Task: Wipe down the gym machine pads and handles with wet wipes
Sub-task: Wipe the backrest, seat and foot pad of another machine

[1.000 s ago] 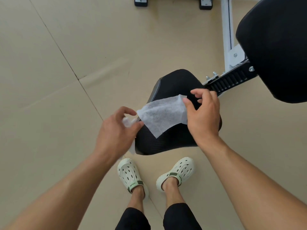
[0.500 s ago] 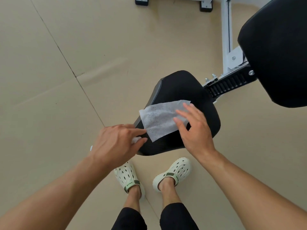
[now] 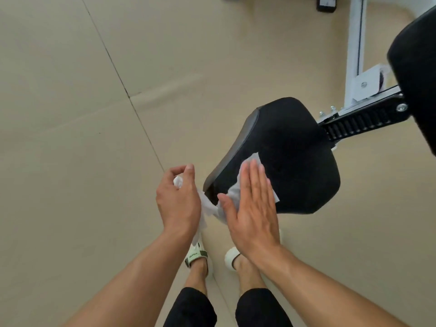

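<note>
Since half a second ago, the right hand [image 3: 250, 208] has flattened and slid toward the near-left corner of the black padded seat cushion [image 3: 287, 152], pressing the thin white wet wipe [image 3: 236, 192] against it with straight, closed-together fingers [image 3: 253, 175]. That wipe drapes over the cushion's near edge. Just left of the cushion, the left hand [image 3: 178, 199] has fingers curled round a crumpled white wipe [image 3: 178, 181]. Beneath lies a beige mat floor [image 3: 70, 114].

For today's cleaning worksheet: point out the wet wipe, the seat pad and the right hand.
wet wipe [image 3: 232, 193]: head view, crumpled part beside the thumb.
seat pad [image 3: 295, 147]: head view, middle of top surface.
right hand [image 3: 251, 208]: head view, back of the hand.
</note>
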The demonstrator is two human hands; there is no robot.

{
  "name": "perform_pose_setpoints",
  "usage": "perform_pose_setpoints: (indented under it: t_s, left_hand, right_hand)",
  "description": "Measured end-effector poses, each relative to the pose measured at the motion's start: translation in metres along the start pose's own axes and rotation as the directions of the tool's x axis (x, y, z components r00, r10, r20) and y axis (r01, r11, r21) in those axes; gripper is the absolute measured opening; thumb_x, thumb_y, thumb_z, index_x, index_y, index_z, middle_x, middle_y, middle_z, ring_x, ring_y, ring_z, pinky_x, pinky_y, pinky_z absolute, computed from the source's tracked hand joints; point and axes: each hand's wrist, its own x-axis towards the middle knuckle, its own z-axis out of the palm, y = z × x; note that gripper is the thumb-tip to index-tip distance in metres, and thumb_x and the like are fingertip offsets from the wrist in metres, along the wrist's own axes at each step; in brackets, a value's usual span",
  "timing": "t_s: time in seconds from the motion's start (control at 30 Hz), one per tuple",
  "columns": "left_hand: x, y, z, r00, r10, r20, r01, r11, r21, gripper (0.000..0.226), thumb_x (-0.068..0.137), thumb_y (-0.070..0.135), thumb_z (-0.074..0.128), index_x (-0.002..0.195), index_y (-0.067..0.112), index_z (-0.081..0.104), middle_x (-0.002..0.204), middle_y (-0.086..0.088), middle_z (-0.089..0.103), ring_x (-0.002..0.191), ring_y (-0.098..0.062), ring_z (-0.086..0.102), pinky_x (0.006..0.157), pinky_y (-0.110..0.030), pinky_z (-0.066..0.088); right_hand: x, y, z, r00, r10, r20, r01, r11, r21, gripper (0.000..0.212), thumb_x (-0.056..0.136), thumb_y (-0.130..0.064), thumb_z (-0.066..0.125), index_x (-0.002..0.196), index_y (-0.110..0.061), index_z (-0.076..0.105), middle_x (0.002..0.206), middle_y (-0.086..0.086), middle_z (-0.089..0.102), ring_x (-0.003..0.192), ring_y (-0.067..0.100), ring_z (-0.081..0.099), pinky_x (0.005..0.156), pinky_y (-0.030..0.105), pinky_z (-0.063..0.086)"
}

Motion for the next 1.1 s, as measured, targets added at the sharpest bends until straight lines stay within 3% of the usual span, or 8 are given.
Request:
perform_pose_setpoints:
  t_s: [0.23, 0.37, 0.47, 0.57, 0.7, 0.83, 0.97, 1.1]
  left_hand:
    - [0.0, 0.017, -0.009, 0.971, 0.181, 0.155, -0.188, 0.982, 0.03, 0.013, 0.096, 0.041, 0.063, 0.091, 0.03, 0.068, 0.086, 0.019, 0.061, 0.081, -0.001, 0.059, 0.06, -0.007, 0.04]
    - [0.009, 0.014, -0.018, 0.967, 0.227, 0.118, -0.228, 0.974, -0.009, 0.015, 0.095, 0.044, 0.064, 0.087, 0.032, 0.068, 0.083, 0.017, 0.063, 0.079, -0.002, 0.06, 0.063, -0.014, 0.045]
    - [0.008, 0.006, -0.023, 0.976, 0.195, 0.092, -0.193, 0.981, -0.029, 0.015, 0.093, 0.043, 0.066, 0.086, 0.031, 0.068, 0.078, 0.016, 0.063, 0.078, -0.007, 0.059, 0.067, -0.024, 0.045]
    - [0.0, 0.005, -0.024, 0.979, 0.181, 0.09, -0.179, 0.983, -0.035, 0.014, 0.093, 0.042, 0.068, 0.084, 0.031, 0.068, 0.074, 0.018, 0.062, 0.074, -0.006, 0.058, 0.067, -0.023, 0.043]
    - [-0.006, 0.011, -0.025, 0.975, 0.199, 0.094, -0.198, 0.98, -0.021, 0.012, 0.093, 0.041, 0.068, 0.084, 0.032, 0.068, 0.069, 0.028, 0.062, 0.069, 0.004, 0.057, 0.062, -0.009, 0.041]
    - [-0.004, 0.016, -0.031, 0.967, 0.237, 0.1, -0.238, 0.971, 0.008, 0.012, 0.093, 0.038, 0.068, 0.084, 0.03, 0.067, 0.066, 0.032, 0.059, 0.067, 0.006, 0.055, 0.06, -0.005, 0.04]
    - [-0.004, 0.025, -0.024, 0.949, 0.285, 0.135, -0.293, 0.955, 0.041, 0.012, 0.094, 0.036, 0.068, 0.087, 0.026, 0.069, 0.065, 0.032, 0.058, 0.061, 0.006, 0.054, 0.056, -0.005, 0.039]
    - [-0.011, 0.035, -0.002, 0.918, 0.333, 0.218, -0.36, 0.927, 0.102, 0.014, 0.094, 0.04, 0.067, 0.088, 0.027, 0.068, 0.064, 0.031, 0.057, 0.058, -0.001, 0.052, 0.055, -0.014, 0.042]
  right_hand:
    - [0.118, 0.036, -0.043, 0.922, 0.388, -0.004, -0.386, 0.918, 0.086, 0.09, 0.1, -0.072, 0.019, 0.162, -0.017, -0.014, 0.17, 0.004, -0.019, 0.155, 0.017, -0.021, 0.128, 0.04, -0.009]
    - [0.164, 0.008, -0.051, 0.909, 0.416, -0.002, -0.416, 0.909, 0.035, 0.09, 0.101, -0.046, 0.042, 0.161, -0.009, -0.014, 0.17, 0.009, -0.019, 0.156, 0.022, -0.019, 0.127, 0.037, -0.01]
    - [0.13, -0.009, -0.043, 0.967, 0.252, -0.028, -0.251, 0.967, 0.038, 0.081, 0.102, -0.033, 0.036, 0.16, -0.007, -0.014, 0.17, 0.008, -0.019, 0.156, 0.019, -0.019, 0.127, 0.034, -0.01]
    - [0.081, -0.018, -0.025, 0.996, 0.076, -0.052, -0.077, 0.997, -0.009, 0.074, 0.105, -0.04, 0.028, 0.163, -0.007, -0.003, 0.171, 0.008, -0.014, 0.156, 0.017, -0.018, 0.128, 0.035, -0.008]
    - [0.048, -0.024, -0.012, 0.973, -0.221, -0.065, 0.208, 0.965, -0.16, 0.054, 0.102, -0.041, 0.033, 0.139, -0.005, 0.051, 0.158, 0.014, 0.039, 0.157, 0.028, 0.012, 0.129, 0.042, 0.009]
    - [0.049, -0.016, -0.014, 0.88, -0.474, 0.01, 0.46, 0.847, -0.267, 0.039, 0.097, -0.036, 0.043, 0.116, -0.01, 0.063, 0.12, 0.01, 0.065, 0.134, 0.031, 0.047, 0.125, 0.043, 0.021]
    - [0.037, 0.0, -0.012, 0.844, -0.532, 0.065, 0.531, 0.814, -0.238, 0.059, 0.101, -0.044, 0.035, 0.15, -0.013, 0.041, 0.16, 0.01, 0.037, 0.155, 0.028, 0.019, 0.129, 0.042, 0.009]
    - [0.003, 0.019, 0.002, 0.972, -0.222, -0.076, 0.214, 0.972, -0.095, 0.073, 0.106, -0.06, 0.017, 0.165, -0.019, 0.005, 0.172, 0.003, -0.004, 0.158, 0.018, -0.007, 0.128, 0.04, 0.0]
